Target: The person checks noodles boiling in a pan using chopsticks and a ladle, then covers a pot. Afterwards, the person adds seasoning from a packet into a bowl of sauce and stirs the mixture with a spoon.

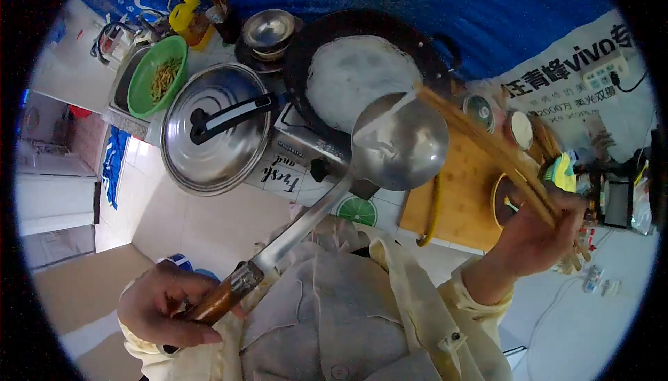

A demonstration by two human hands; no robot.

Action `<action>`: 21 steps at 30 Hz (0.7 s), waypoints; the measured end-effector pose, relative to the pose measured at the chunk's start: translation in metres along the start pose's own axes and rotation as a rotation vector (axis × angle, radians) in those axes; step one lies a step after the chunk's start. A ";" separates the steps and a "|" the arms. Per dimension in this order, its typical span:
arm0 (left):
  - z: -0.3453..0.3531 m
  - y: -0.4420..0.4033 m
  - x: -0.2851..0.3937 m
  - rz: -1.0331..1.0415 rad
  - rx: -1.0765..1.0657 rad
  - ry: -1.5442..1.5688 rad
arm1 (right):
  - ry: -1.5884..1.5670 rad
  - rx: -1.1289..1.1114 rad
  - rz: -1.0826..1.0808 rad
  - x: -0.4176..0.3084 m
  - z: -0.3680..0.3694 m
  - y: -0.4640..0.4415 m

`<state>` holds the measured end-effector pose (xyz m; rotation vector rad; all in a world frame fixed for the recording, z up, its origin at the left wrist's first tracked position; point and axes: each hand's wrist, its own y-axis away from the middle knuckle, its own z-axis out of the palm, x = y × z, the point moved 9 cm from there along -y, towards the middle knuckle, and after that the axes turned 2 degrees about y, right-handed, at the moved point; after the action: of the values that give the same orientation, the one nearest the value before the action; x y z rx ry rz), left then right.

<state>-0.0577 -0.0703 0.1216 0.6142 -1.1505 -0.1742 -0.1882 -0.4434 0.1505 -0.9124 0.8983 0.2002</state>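
The person's left hand is wrapped around the wooden handle end of one steel ladle; the right hand is closed on one pair of long wooden chopsticks, the two sticks lying nearly together. The chopstick tips meet the far rim of the ladle bowl, where a pale streak runs down inside; whether it is food or glare cannot be told. The ladle's bowl overlaps the near edge of one black wok in this view, and the height between them cannot be judged. Pale, frothy-looking contents fill the wok's middle, leaving a dark band of wall around them.

One steel lid lies left of the wok, overhanging the counter edge. Beyond it sits one green basin of food pieces. One wooden cutting board is at the right, reaching the near counter edge. Open floor lies between lid and left hand, giving that arm room.
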 end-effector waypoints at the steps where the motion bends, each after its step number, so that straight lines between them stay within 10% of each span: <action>1: 0.001 0.000 -0.002 -0.034 -0.019 -0.016 | -0.001 -0.004 0.002 0.000 -0.005 0.000; 6: -0.001 0.005 -0.008 -0.008 -0.021 0.030 | 0.651 -0.041 0.085 0.001 -0.020 0.003; 17: 0.014 -0.008 0.018 -0.236 -0.220 0.027 | 0.533 -0.221 0.077 0.004 -0.016 0.004; 21: 0.008 0.008 0.000 0.003 -0.157 -0.045 | 0.454 -0.243 0.184 0.015 -0.016 0.003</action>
<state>-0.0661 -0.0664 0.1275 0.4717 -1.1691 -0.2749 -0.1890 -0.4566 0.1330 -1.1240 1.4039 0.2697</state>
